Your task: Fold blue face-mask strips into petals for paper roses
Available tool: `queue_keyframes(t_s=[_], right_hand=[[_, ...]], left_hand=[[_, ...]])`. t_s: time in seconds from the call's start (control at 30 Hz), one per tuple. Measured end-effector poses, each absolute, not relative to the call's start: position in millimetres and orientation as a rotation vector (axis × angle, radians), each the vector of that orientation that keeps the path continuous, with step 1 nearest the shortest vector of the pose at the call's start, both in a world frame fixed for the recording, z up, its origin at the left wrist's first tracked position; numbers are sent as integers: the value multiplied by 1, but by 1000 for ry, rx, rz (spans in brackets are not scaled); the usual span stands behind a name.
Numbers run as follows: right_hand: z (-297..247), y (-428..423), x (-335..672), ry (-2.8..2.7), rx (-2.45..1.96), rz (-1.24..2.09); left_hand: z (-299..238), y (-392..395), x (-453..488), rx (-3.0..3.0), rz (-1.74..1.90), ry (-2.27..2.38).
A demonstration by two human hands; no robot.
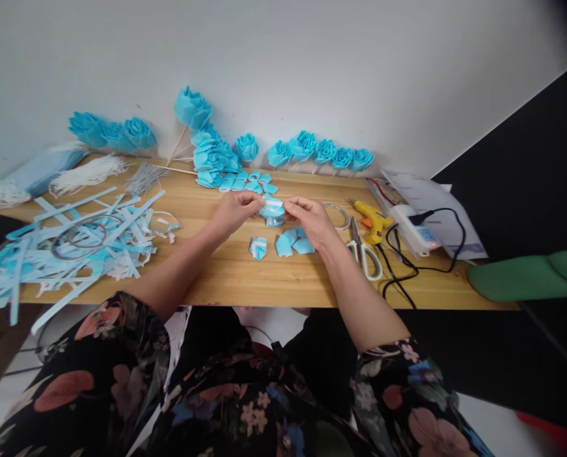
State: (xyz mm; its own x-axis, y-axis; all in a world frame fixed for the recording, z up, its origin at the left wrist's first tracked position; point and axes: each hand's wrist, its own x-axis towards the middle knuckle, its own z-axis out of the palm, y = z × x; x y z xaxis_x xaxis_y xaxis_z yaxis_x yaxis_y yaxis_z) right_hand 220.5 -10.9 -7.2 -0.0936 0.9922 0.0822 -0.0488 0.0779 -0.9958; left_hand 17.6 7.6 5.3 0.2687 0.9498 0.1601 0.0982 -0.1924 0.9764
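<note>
Between my two hands, just above the wooden table, is a small blue petal piece [273, 206] with a white strip along its top. My left hand [235, 212] pinches its left edge with thumb and finger. At its right edge, the thumb and finger of my right hand [309, 219] are closed on it. Below it on the wood lie a single folded blue petal [258, 248] and a small group of blue petals [293, 242]. More curled petals [249, 183] rest beyond my hands, beside the finished blue flowers.
Blue flowers on sticks [305, 146] lean along the wall. Cut strips [87, 241] heap at left, near face masks [40, 168] and grey wires [145, 178]. At right are a tape roll [336, 216], scissors [363, 251], a yellow glue gun [373, 217], a power strip [416, 231] and a green bottle [526, 277].
</note>
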Motion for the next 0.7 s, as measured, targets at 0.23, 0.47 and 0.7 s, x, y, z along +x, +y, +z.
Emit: queue_keyframes(t_s=[0.23, 0.47, 0.7], right_hand=[[-3, -12, 217, -1280, -1101, 1073], [-3, -18, 212, -1465, -1161, 754], [-1, -25, 207, -1588, -1137, 647]], left_hand=[[6, 11, 16, 1457, 1107, 980], [16, -4, 19, 1797, 1388, 1156], [9, -8, 27, 2147, 1214, 1176]])
